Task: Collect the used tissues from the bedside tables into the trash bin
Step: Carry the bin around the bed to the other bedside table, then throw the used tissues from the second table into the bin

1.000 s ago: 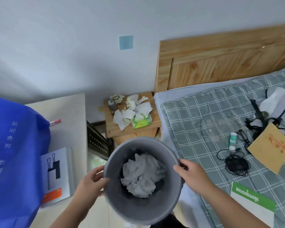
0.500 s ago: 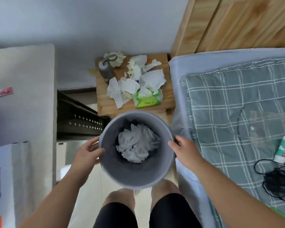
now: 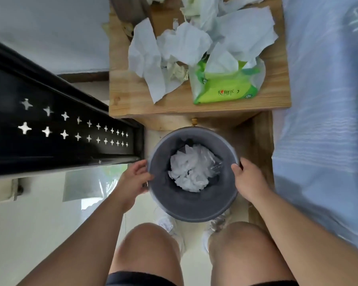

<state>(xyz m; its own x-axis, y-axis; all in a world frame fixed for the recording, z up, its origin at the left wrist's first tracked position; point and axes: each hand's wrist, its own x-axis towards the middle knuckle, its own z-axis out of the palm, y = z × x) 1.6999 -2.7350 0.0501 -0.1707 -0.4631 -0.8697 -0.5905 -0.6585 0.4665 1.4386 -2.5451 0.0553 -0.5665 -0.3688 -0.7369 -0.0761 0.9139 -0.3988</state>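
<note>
Bin (image 3: 191,211) has dropped lower and now sits just in front of the bedside table (image 3: 132,104), above the feet. Used tissues (image 3: 184,48) are piled on the tabletop against a green tissue pack (image 3: 225,87), with more already in the bin. Risk: sweeping the pile drags the pack in too, or sheets miss the rim. Left hand (image 3: 132,180) and right hand (image 3: 248,180) grip opposite rim sides, fingers curled, arms reaching down.
</note>
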